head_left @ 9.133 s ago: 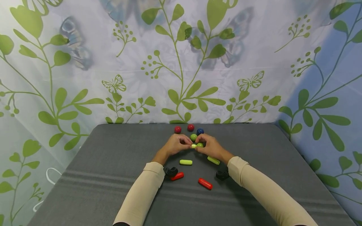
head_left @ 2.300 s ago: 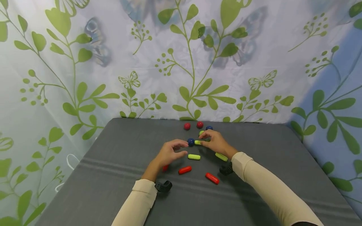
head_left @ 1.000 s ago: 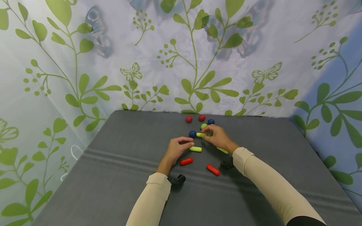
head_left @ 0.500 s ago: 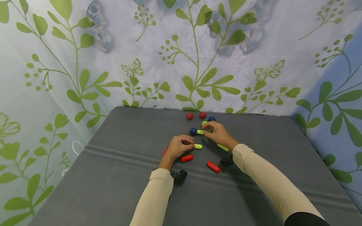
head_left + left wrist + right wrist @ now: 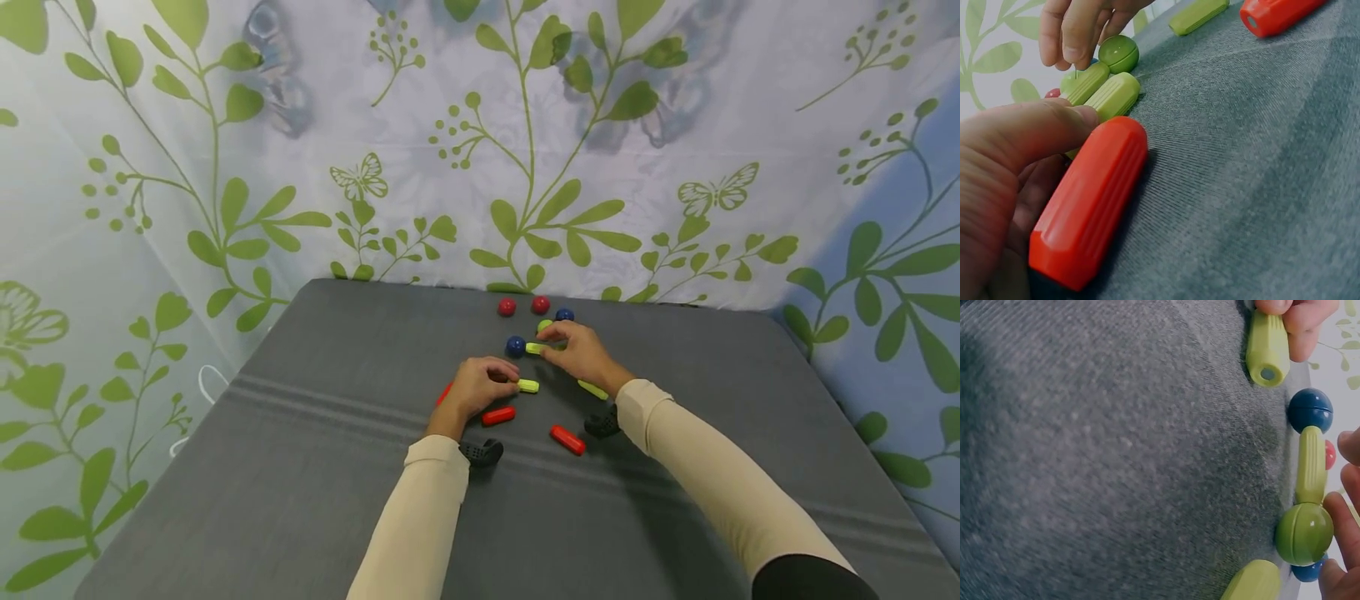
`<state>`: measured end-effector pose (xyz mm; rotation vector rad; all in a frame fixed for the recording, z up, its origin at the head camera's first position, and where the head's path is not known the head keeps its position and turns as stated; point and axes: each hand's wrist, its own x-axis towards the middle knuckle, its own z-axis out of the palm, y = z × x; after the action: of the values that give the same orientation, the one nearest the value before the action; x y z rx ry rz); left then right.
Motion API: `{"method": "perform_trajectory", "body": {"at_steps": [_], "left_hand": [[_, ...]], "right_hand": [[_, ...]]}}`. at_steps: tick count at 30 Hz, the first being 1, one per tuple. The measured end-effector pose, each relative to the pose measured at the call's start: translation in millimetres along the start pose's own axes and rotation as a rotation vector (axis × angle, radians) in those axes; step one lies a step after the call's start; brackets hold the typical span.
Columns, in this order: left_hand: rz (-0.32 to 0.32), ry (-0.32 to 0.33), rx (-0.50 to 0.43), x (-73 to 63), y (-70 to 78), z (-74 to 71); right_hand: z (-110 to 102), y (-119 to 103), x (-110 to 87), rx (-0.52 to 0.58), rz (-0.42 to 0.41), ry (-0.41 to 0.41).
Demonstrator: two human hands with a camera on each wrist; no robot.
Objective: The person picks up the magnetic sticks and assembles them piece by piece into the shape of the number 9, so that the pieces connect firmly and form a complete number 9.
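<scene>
My left hand pinches a yellow-green ridged rod by its left end, thumb on the near side. The rod's free end shows a small round metal face in the right wrist view. Just beyond it lies a joined row: a blue ball, a second yellow-green rod and a green ball. My right hand hangs over this row's right part, its loosely bent fingers close beside the green ball. A red rod lies by the left thumb in the left wrist view.
Behind the row sit two red balls, a blue ball and another green ball. Another yellow-green rod lies under the right wrist. More red rods lie nearer on the grey cloth. A leaf-patterned curtain stands behind.
Both hands were at the far rod and green ball; a blue ball now sits at that rod's left end. My left hand came back to the nearer rod and pinched it. The right stayed.
</scene>
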<state>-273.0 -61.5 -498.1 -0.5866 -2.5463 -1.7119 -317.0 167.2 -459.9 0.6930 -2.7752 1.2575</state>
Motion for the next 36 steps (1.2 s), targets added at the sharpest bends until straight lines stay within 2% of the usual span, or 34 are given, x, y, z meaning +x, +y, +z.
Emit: {"method": "perform_trajectory", "body": {"at_steps": [8,13,18,24,29,36], "left_hand": [[-0.06,-0.014,0.003,0.7,0.9,-1.3],[-0.063,0.01,-0.014,-3.7,2.7,0.1],[-0.061,0.128,-0.145,-4.6,0.5,2.2],[-0.107,0.275,-0.269,-0.6,-0.6,2.6],[-0.105,0.348,-0.302,0.2,3.5,5.7],[-0.119,0.415,-0.28,2.0,5.0,8.5]], "right_hand": [[3.6,-4.8,0.2,0.021,0.026,0.001],[4.9,-5.1,-1.4,0.021,0.015,-0.001],[3.1,-5.0,0.5,0.003,-0.001,0.014],[0.0,-8.1,7.5,-0.02,0.011,-0.01],[-2.1,-10.3,9.8,-0.02,0.024,-0.033],[3.0,-7.1,16.8,-0.04,0.017,-0.046]]}}
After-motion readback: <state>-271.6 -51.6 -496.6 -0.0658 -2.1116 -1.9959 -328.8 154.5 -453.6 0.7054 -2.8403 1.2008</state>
